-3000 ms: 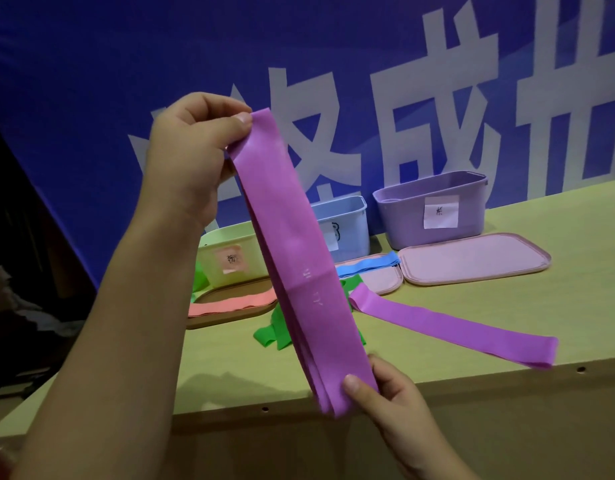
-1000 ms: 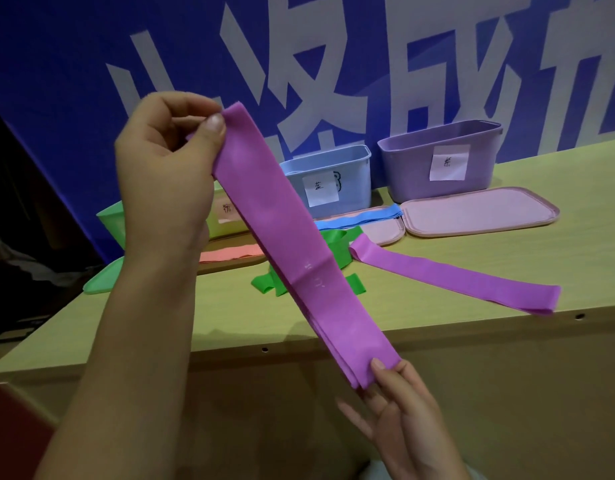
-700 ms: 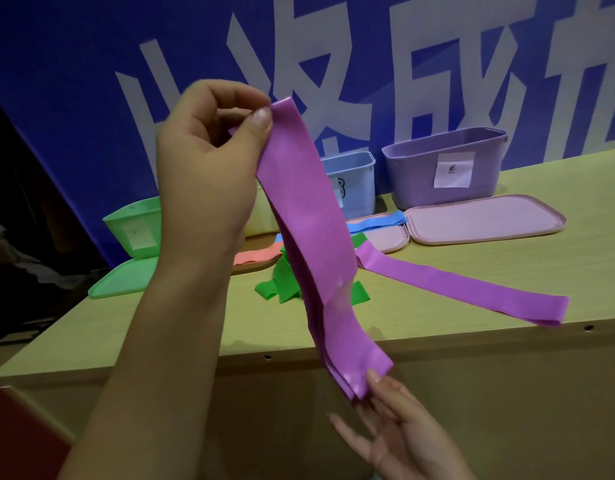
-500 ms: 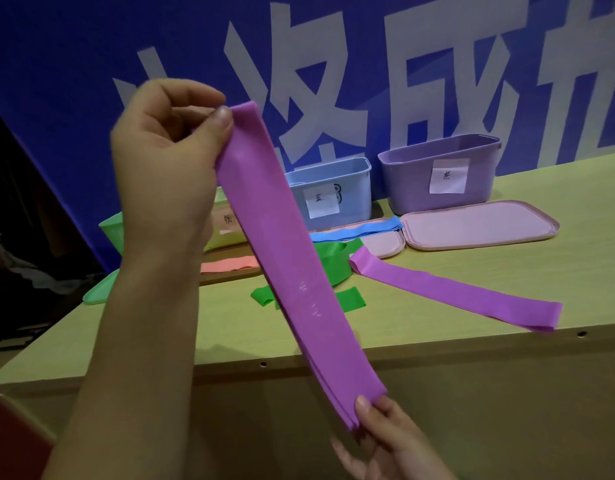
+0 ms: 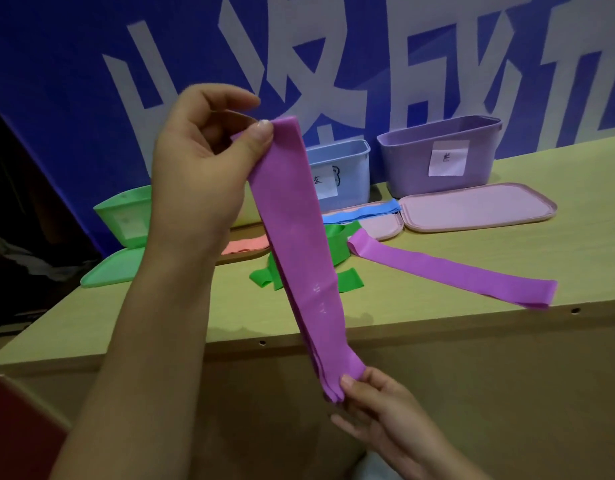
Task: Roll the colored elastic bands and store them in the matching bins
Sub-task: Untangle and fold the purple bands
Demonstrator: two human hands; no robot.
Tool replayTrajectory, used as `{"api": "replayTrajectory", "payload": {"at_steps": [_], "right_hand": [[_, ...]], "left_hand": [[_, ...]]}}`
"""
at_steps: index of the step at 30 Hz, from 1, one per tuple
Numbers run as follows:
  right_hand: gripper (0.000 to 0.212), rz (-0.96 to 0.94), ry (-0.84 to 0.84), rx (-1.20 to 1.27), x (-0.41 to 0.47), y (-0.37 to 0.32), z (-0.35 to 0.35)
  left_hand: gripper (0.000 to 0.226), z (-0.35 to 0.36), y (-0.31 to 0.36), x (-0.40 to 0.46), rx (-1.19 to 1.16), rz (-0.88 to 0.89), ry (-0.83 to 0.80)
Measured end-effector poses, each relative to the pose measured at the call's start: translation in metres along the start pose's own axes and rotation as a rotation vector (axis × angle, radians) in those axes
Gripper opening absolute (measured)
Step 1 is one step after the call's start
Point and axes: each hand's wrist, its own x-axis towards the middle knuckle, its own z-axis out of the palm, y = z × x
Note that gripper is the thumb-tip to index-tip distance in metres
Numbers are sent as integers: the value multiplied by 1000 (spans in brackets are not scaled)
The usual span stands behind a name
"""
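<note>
A folded purple band [image 5: 299, 244] hangs slanted in front of the table. My left hand [image 5: 202, 168] pinches its top end between thumb and fingers. My right hand [image 5: 379, 407] pinches its bottom end below the table edge. A second purple band [image 5: 448, 271] lies flat on the table, reaching the front edge. Behind the held band lie a green band [image 5: 337, 237], a blue band [image 5: 361, 214] and an orange band [image 5: 247, 244]. At the back stand the purple bin [image 5: 437, 157], the blue bin [image 5: 347, 174] and the green bin [image 5: 126, 213], each with a white label.
A pink lid [image 5: 472, 209] lies before the purple bin, a smaller pink lid [image 5: 382, 228] under the blue band, a green lid [image 5: 112, 268] at the left. A blue banner [image 5: 91, 46] with white characters backs the table [image 5: 507, 244]. A red object [image 5: 18, 431] sits bottom left.
The band stayed held at both ends while swaying. My right hand briefly loosened its fingers under the bottom end, then pinched it again. The view shifted slightly.
</note>
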Motion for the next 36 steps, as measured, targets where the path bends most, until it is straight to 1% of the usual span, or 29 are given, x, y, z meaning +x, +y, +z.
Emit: {"api": "replayTrajectory", "payload": {"at_steps": [2, 4, 5, 7, 8, 9, 11, 13, 15, 17, 18, 20, 24, 31, 34, 36], "right_hand": [[17, 10, 30, -218, -2, -3, 1], [16, 18, 16, -534, -7, -16, 2], [17, 26, -27, -727, -11, -28, 2], [18, 49, -170, -1058, -21, -61, 4], [18, 26, -211, -1169, -26, -81, 8], [19, -44, -197, -1258, -30, -102, 12], [13, -241, -67, -1381, -32, -145, 24], [13, -371, 79, -1482, -21, -183, 36], [18, -479, 220, -1630, 10, -209, 42], [26, -544, 365, -1793, 51, -222, 41], [31, -562, 393, -1865, 71, -223, 38], [37, -585, 356, -1931, 103, -219, 28], [33, -588, 260, -1976, 132, -212, 19], [30, -578, 291, -2155, 150, -215, 18], [26, -599, 252, -2125, 148, -215, 21], [25, -609, 204, -2030, 141, -217, 25]], "left_hand": [[17, -1, 3, -4, 8, 3, -46], [17, -3, 5, -8, 9, 11, -72], [17, -4, 5, -10, 2, 12, -81], [18, -7, 3, -14, -20, -1, -87], [18, -8, 2, -16, -32, -13, -85], [19, -9, -1, -17, -44, -25, -79], [21, -10, -6, -20, -75, -48, -64], [23, -9, -12, -23, -118, -91, -48], [25, -7, -18, -27, -154, -134, -46], [26, -3, -22, -30, -179, -152, -66], [25, -1, -24, -31, -193, -157, -79], [24, 2, -27, -33, -212, -165, -99], [24, 4, -32, -35, -215, -171, -100], [27, 10, -42, -34, -226, -186, -93], [27, 14, -45, -36, -240, -203, -75], [27, 15, -46, -37, -247, -215, -72]]}}
